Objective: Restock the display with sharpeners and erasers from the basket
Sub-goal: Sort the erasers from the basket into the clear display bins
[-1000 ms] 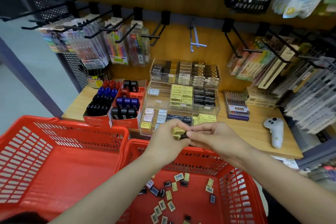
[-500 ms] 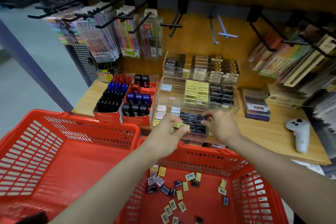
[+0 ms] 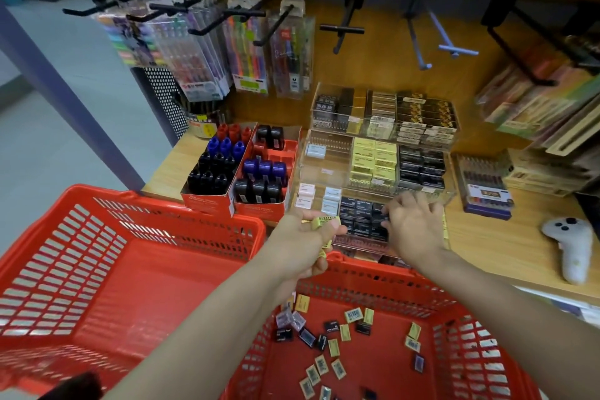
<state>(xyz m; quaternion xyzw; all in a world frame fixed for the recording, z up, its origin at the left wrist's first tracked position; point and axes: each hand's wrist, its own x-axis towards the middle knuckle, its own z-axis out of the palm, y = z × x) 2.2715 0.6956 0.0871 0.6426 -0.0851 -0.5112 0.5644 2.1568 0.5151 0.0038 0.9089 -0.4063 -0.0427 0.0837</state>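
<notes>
The right hand [image 3: 414, 230] fingers [image 3: 394, 206] pinch a black eraser [image 3: 378, 219] and set it among the black row in the front tier of the clear display [image 3: 324, 169]. The left hand [image 3: 303, 243] fingers curl around several yellow erasers [image 3: 319, 222], above the basket [image 3: 487, 334] rim. More erasers [image 3: 337, 347] lie loose on the basket floor. These pieces look light, stiff and a little smooth in their sleeves; I think it is best to take each by its long sides.
</notes>
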